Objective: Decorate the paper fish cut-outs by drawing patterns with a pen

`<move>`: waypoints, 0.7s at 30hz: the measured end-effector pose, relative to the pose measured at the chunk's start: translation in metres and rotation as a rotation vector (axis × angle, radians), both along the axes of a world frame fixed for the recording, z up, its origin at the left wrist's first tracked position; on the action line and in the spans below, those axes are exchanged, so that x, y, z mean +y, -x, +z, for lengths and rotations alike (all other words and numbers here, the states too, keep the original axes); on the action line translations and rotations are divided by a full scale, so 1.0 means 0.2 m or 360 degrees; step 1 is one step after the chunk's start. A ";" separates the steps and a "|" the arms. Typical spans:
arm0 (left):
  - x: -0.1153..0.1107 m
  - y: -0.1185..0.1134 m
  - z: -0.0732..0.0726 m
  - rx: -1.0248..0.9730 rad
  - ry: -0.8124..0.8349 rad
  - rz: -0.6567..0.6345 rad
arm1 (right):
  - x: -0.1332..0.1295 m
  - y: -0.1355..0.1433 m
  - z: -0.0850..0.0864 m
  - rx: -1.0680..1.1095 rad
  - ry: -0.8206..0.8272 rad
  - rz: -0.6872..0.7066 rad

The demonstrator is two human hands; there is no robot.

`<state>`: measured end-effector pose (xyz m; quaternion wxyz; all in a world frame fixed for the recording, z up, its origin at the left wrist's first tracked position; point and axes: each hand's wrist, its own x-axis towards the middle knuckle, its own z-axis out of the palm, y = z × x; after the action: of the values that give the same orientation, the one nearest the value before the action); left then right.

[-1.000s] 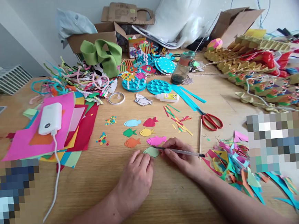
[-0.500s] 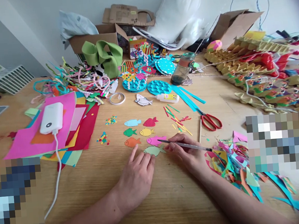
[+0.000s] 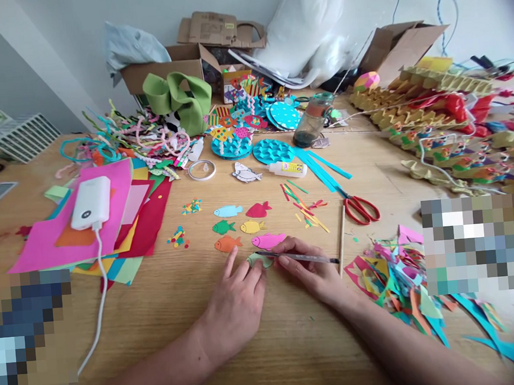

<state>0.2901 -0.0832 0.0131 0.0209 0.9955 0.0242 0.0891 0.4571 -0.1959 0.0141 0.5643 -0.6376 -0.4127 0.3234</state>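
Left hand (image 3: 236, 298) pins pale green fish (image 3: 257, 259) flat; right hand (image 3: 310, 271) grips pen (image 3: 300, 257), tip on fish.

The table (image 3: 261, 358) is matt wood-grain; the fish (image 3: 257, 260) and scraps (image 3: 393, 282) are matt paper, the power bank (image 3: 91, 202) smooth glossy plastic, the boxes (image 3: 171, 66) rough cardboard.

- The right hand (image 3: 310, 271) sits lower and nearer the left hand (image 3: 237, 304) than half a second ago, covering more of the pale green paper fish (image 3: 257, 260).
- The pen (image 3: 297, 257) lies flatter, its tip back on the fish.
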 end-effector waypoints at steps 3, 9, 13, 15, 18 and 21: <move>0.00 0.00 -0.01 0.0000 -0.0024 -0.0005 | 0.01 0.00 0.00 -0.0004 0.0025 -0.0079; 0.01 -0.01 -0.01 0.0069 -0.0022 -0.0002 | 0.02 -0.02 0.00 -0.0052 0.0097 -0.0284; 0.00 -0.02 0.01 0.0114 0.0064 0.0012 | 0.02 -0.01 -0.01 0.0004 0.0042 -0.0347; 0.00 -0.02 0.02 0.0128 0.0101 0.0014 | 0.02 -0.01 -0.02 0.0038 0.0027 -0.0360; 0.00 -0.02 0.02 0.0138 0.0120 0.0024 | 0.01 -0.01 -0.01 0.0016 -0.0003 -0.0335; 0.00 -0.02 0.02 0.0108 0.0114 0.0028 | 0.01 0.00 0.01 -0.0045 -0.0048 -0.0260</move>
<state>0.2943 -0.0837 0.0163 0.0548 0.9963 0.0367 0.0546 0.4573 -0.1931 0.0152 0.5926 -0.6651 -0.3720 0.2610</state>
